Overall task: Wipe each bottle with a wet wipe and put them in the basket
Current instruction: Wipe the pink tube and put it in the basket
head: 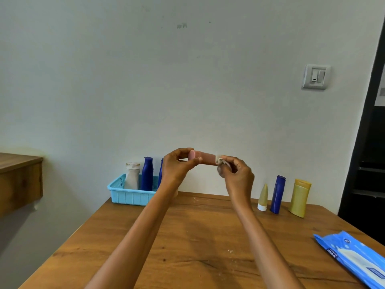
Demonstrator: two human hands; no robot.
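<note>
Wood table [187, 236] under everything; wipe pack [358, 259] at right edge. Blue basket [129, 196] at back left, already holding a beige bottle [132, 176] and a blue bottle [147, 174], with a sliver of another blue one behind the left wrist. Three unwiped at back right, upright: yellow bottle [299, 198], blue bottle [277, 195], small tube [263, 197]. Pink bottle [203, 158] held horizontal in the air above the table's far edge, between both hands. Left hand [177, 165] curled round its cap end, thumb and fingers pinching. Right hand [237, 174] pinching wet wipe [220, 160] against the other end. Step in hand: wiping pink bottle, likely midway. To do well: rotate with left, drag wipe full length toward cap, cover base and cap, then into basket upright beside the others.
</note>
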